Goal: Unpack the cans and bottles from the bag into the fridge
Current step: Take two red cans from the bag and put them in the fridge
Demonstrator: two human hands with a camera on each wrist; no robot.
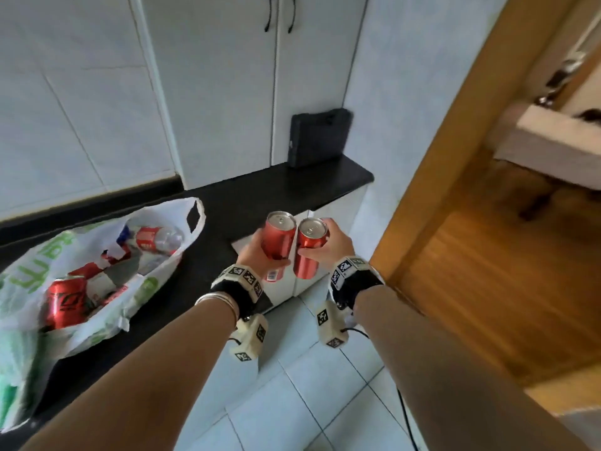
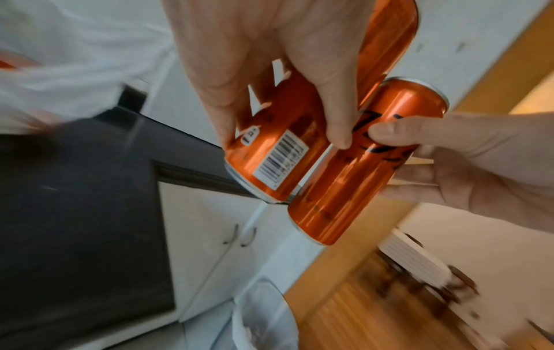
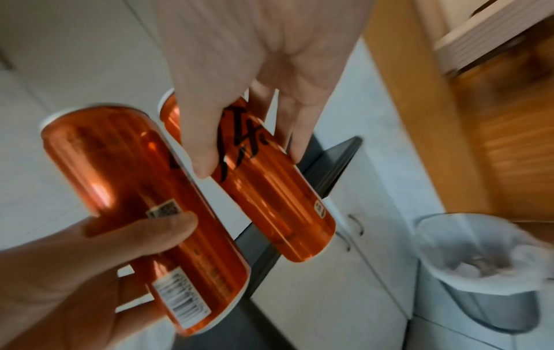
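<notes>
Both hands are full. From the head view, the left hand (image 1: pixel 257 252) wraps one red can (image 1: pixel 277 239), and the right hand (image 1: pixel 331 247) wraps a second red can (image 1: pixel 310 247) just to its left. The cans stand nearly upright, pull-tab ends up, sides close together or touching. Well off to the left of the left hand, the plastic bag (image 1: pixel 97 265) lies open on the dark counter (image 1: pixel 292 187), with another can (image 1: pixel 66 302) and a bottle (image 1: pixel 159 239) lying on their sides inside. No fridge shows; a wooden door frame (image 1: pixel 455 141) rises just right of the right hand.

At the left wrist, thumb and fingers curl round the barcoded can (image 2: pixel 275 151), whose long axis runs along the palm; the other can (image 2: pixel 359 165) lies parallel against it.

At the right wrist, the fingers (image 3: pixel 197 132) clasp the lettered can (image 3: pixel 263 189) likewise. A lined bin (image 3: pixel 485 284) stands below.

Judging by this, carrying both cans to the fridge comes next, and neither hand is free for a door.
</notes>
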